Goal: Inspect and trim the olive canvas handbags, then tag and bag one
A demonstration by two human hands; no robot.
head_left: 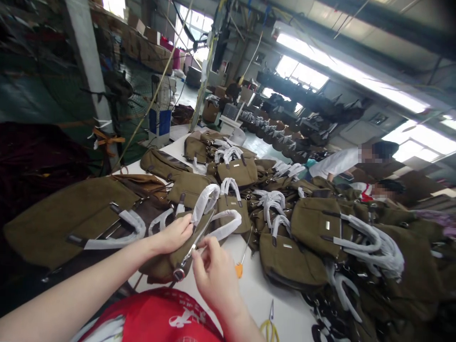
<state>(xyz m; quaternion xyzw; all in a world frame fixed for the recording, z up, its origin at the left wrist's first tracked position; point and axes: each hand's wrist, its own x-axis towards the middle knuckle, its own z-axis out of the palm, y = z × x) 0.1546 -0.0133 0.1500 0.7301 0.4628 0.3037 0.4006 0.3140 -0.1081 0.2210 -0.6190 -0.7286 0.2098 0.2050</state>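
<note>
Right now your left hand (pixel 176 233) grips the olive bag (pixel 167 261) by its top edge, fingers curled shut on it. Your right hand (pixel 213 273) pinches the metal zipper strip (pixel 190 251) at the bag's near side, fingertips closed. Bag sits between both hands, on the white worktop (pixel 260 289), wrapped handle (pixel 228 223) just behind. Orange-handled tool (pixel 239 270) lies beside your right hand.

Olive canvas handbag (pixel 167 261), paper-wrapped handles (pixel 217 213), on table edge.
</note>
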